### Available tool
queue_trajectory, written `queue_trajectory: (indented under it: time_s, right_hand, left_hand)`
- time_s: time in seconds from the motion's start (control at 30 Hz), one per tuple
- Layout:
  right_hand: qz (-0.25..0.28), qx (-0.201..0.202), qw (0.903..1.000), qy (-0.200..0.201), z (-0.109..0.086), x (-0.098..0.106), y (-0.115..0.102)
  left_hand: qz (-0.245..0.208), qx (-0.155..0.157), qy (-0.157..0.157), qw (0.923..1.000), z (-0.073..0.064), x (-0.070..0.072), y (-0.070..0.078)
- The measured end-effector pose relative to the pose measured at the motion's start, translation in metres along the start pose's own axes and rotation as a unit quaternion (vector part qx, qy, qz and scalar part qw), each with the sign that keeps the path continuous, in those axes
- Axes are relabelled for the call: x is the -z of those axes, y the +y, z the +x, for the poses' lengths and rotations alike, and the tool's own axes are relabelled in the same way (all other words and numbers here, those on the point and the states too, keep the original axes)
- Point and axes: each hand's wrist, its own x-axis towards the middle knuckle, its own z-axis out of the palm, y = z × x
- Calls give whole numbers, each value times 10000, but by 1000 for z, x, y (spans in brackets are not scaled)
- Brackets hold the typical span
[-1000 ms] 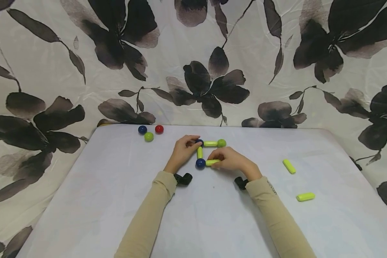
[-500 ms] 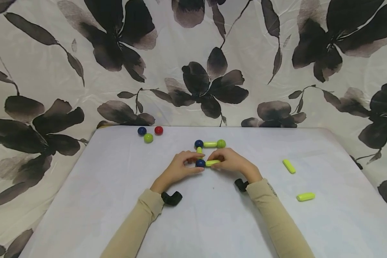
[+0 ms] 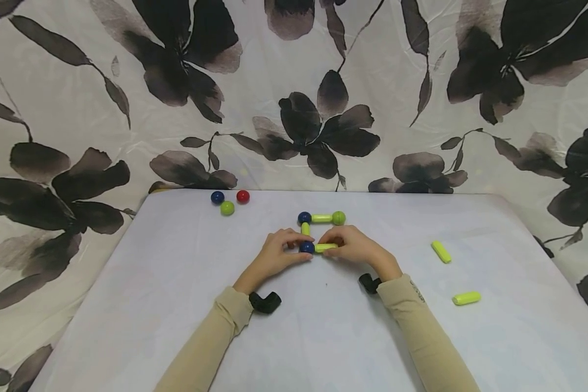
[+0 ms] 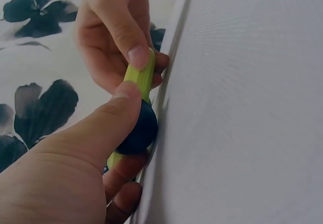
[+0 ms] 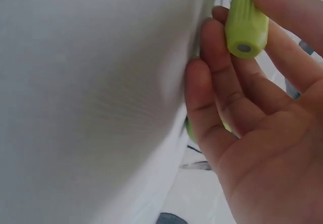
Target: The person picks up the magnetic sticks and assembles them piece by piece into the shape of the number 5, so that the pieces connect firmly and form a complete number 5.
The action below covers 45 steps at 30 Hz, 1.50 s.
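From my head cam the white cloth-covered table [image 3: 176, 326] sits right in front of me, with the flower-print curtain [image 3: 294, 81] hanging behind its far edge. Mid-table there's the frame of lime-green plastic rods and balls [image 3: 322, 219]. My left hand [image 3: 274, 256] is on its near-left corner, thumb on the dark blue ball [image 4: 139, 128] there. My right hand [image 3: 355, 246] is just right of that, on the near lime-green rod [image 3: 325, 247]. 3 loose balls [image 3: 227, 201] sit at the far left, 2 loose lime-green rods [image 3: 453, 275] lie well off to the right.
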Motion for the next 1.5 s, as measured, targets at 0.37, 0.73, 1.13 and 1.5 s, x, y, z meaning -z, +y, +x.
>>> queue_trajectory:
  time_s: [0.37,0.73,1.13,1.5]
  right_hand:
    - [-805,220,9963,-223,18,29,-35]
    - [-1801,681,9786,723,94,32,-76]
    - [-3210,517,9454,-205,172,-5,-102]
    - [-3642,100,9223,-1290,197,-38,-97]
  left_hand:
    - [-16,38,-25,10000,3,-1,-1]
    - [-173,-143,31,9997,0,-2,-6]
    - [-345,-609,393,9968,-2,-2,-6]
    - [-588,-573,559,9951,-3,-4,-5]
